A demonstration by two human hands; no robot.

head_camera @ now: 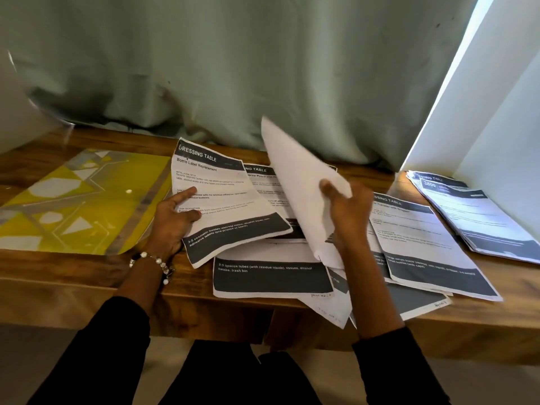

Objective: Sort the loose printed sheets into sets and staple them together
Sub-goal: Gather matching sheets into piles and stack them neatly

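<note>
A wooden surface [87, 267] stands against a grey-green curtain [233, 68], with printed sheets [271, 277] spread loose across its middle and one stack [479, 217] lying apart at the right. The left hand [172, 220] grips the "Bottle Label Replacement" page [222, 200] while the right hand [347, 209] pinches a lifted blank-side sheet [295, 171]. Sorting looks barely begun; no stapler is in view, so stapling is yet to come.

bare table edge [73, 267] at left, curtain [263, 68] blocking behind

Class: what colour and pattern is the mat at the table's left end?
The mat is yellow with grey-white geometric shapes; head view.
</note>
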